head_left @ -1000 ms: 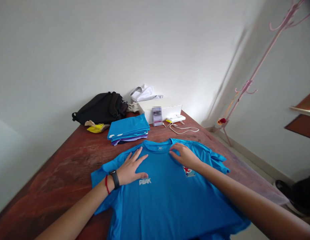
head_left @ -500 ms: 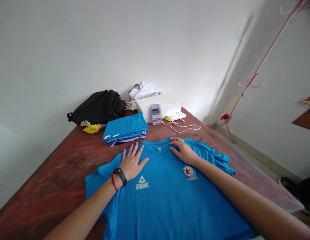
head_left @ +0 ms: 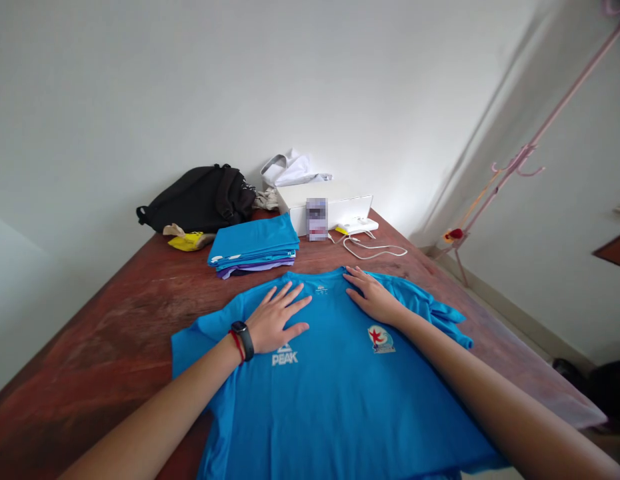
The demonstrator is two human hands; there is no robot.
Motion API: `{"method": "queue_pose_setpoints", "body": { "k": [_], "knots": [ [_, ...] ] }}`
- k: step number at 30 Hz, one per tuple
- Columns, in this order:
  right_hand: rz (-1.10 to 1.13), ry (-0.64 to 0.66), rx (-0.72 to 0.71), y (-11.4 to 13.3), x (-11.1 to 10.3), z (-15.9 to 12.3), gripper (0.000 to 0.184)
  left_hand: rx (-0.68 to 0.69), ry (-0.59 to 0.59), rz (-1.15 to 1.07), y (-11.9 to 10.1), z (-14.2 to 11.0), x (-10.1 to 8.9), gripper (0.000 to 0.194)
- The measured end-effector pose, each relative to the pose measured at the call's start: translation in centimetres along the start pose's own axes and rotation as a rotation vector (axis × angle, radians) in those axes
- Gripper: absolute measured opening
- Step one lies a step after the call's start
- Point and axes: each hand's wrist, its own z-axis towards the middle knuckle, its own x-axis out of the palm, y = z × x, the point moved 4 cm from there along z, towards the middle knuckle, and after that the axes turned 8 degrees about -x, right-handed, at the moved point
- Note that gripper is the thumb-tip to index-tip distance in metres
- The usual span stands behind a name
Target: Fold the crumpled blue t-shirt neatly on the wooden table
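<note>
A blue T-shirt (head_left: 335, 393) lies front up on the table, its collar toward the wall and its lower part running out of view at the bottom. My left hand (head_left: 274, 319) rests flat on the chest left of the collar, fingers spread, partly covering the white PEAK logo. On the other side of the collar, my right hand (head_left: 373, 295) lies on the shoulder with its fingers stretched out. The sleeve on the right is bunched and wrinkled; the left one is spread flatter. Just beyond the shirt sits a stack of folded clothes (head_left: 255, 243), blue on top and purple below.
The reddish-brown wooden table (head_left: 115, 347) meets the wall at the back. Along it stand a black bag (head_left: 197, 200), a yellow item (head_left: 190, 241), a white box (head_left: 335, 207) and a white cable (head_left: 375, 255). A pink coat rack (head_left: 525, 153) leans in view at right.
My left hand has slid right, away from the left shoulder and over the top of the logo. My right hand stays near the collar. The view has shifted slightly.
</note>
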Motion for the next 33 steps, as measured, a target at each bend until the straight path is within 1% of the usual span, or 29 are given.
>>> {"method": "queue_pose_setpoints", "body": {
  "k": [3, 6, 9, 12, 14, 16, 18, 22, 28, 33],
  "knots": [
    [0.022, 0.011, 0.001, 0.5, -0.4, 0.0, 0.047, -0.015, -0.021, 0.014, 0.2, 0.0, 0.1, 0.063],
    [0.070, 0.015, -0.072, 1.7, -0.9, -0.1, 0.043, -0.016, -0.031, 0.026, 0.2, 0.0, 0.1, 0.063],
    [0.087, 0.072, -0.102, 2.5, -1.1, -0.2, 0.041, -0.037, -0.031, 0.036, 0.1, 0.0, 0.1, 0.061],
    [0.111, 0.113, -0.073, 2.6, -1.1, -0.2, 0.039, -0.144, -0.068, 0.066, 0.6, 0.2, 0.2, 0.060],
    [0.140, 0.111, -0.069, 2.5, -1.2, -0.1, 0.039, -0.224, -0.106, 0.091, 1.1, 0.3, 0.3, 0.060],
    [0.175, 0.100, -0.069, 2.4, -1.4, -0.1, 0.040, -0.265, -0.130, 0.109, 1.5, 0.5, 0.5, 0.060],
    [0.210, 0.082, -0.067, 2.3, -1.6, -0.1, 0.042, -0.273, -0.128, 0.121, 1.7, 0.5, 0.6, 0.061],
    [0.249, 0.052, -0.053, 2.3, -1.9, -0.2, 0.042, -0.269, -0.084, 0.143, 1.7, 0.5, 0.6, 0.065],
    [0.244, 0.096, -0.043, 2.0, -1.7, -0.3, 0.043, -0.278, -0.074, 0.182, 1.5, 0.5, 0.5, 0.064],
    [0.243, 0.105, -0.035, 1.6, -1.5, -0.3, 0.042, -0.277, -0.069, 0.193, 1.4, 0.5, 0.5, 0.064]
  ]
}}
